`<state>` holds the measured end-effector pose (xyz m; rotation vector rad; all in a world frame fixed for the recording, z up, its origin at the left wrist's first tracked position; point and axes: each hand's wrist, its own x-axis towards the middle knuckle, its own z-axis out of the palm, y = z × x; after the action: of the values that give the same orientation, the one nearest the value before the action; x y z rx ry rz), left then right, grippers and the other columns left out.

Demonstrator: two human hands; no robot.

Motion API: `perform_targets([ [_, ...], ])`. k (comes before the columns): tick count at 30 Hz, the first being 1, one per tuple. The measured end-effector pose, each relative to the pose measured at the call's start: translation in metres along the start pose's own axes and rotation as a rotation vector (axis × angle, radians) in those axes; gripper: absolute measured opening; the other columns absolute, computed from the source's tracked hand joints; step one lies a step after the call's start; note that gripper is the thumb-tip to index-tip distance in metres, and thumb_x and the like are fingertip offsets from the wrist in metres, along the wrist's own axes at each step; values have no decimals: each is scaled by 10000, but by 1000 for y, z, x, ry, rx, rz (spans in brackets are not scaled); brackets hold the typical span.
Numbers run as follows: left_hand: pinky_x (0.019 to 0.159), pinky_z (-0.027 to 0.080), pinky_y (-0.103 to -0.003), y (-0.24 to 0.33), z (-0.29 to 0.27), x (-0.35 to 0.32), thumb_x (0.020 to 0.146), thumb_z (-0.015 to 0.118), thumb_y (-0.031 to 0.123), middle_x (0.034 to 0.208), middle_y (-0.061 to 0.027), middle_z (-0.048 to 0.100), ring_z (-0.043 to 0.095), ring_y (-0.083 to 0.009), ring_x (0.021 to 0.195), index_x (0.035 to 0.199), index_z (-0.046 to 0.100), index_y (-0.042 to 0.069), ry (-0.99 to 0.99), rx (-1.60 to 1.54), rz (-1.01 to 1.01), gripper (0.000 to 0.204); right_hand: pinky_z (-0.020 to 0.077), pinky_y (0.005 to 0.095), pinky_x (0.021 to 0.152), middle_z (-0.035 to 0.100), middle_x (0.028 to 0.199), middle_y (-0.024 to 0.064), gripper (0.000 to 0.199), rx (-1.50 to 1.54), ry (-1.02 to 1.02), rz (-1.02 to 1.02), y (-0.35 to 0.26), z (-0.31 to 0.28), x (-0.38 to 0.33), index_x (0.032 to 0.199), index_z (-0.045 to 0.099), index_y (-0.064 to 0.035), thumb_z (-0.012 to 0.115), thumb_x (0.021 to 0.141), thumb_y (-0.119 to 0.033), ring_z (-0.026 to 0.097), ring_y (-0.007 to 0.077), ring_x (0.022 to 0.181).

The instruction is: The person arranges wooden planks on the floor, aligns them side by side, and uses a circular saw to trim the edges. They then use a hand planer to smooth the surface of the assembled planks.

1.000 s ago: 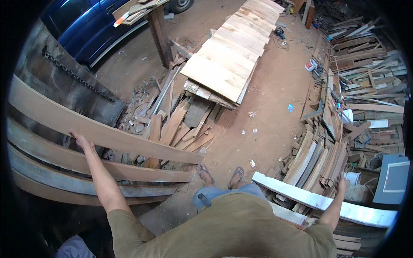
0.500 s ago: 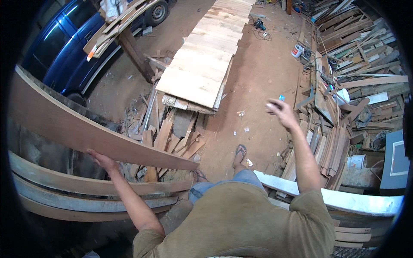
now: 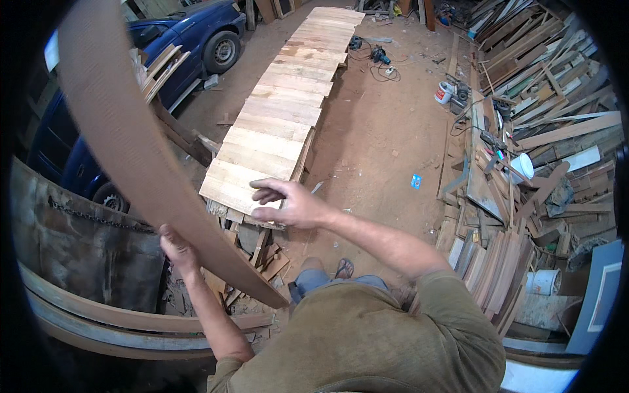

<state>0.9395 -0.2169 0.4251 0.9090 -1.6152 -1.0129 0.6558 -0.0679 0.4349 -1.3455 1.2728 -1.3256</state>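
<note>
The left hand (image 3: 178, 252) holds the edge of a long brown board (image 3: 154, 170). The board leans, going up and away to the left above that hand, and its low end comes down to the right of it, near the person's knees. The right hand (image 3: 285, 204) has nothing in it. Its fingers are bent and its thumb sits a little apart, so it is about half wide. It is to the right of the board and not touching it. Past the right hand, a long row of pale planks (image 3: 275, 118) goes away from the person. Below the left hand, more long boards (image 3: 124, 319) lie side by side. Far past the left hand is a blue car (image 3: 187, 38). Well to the right of the right hand is a white bucket (image 3: 522, 168), near lots of wood scraps (image 3: 524, 59).
</note>
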Motion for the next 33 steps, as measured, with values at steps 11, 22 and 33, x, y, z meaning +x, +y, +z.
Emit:
perform_targets([
  [11, 713, 533, -462, -16, 318, 25, 943, 584, 611, 881, -250, 699, 698, -405, 836, 1093, 573, -15, -351, 241, -203, 643, 431, 338, 1010, 581, 1293, 133, 611, 470, 772, 225, 113, -120, 38, 1297, 546, 59, 591, 997, -472, 533, 190, 1170],
  [22, 699, 526, -463, -150, 522, 102, 960, 586, 561, 865, -226, 649, 652, -351, 749, 1131, 518, -15, -552, 127, -328, 605, 370, 442, 1134, 433, 1498, 196, 907, 946, 834, 494, 226, -346, 117, 1490, 363, 28, 426, 960, -705, 444, 302, 1369],
  [33, 858, 555, -389, -318, 674, 197, 990, 496, 595, 1271, -235, 564, 640, -311, 1045, 1418, 366, -70, -159, -304, -1266, 802, 244, 501, 1198, 233, 1623, 167, 1007, 814, 953, 751, 313, -527, 173, 1594, 145, -88, 365, 914, -797, 233, 323, 1490],
])
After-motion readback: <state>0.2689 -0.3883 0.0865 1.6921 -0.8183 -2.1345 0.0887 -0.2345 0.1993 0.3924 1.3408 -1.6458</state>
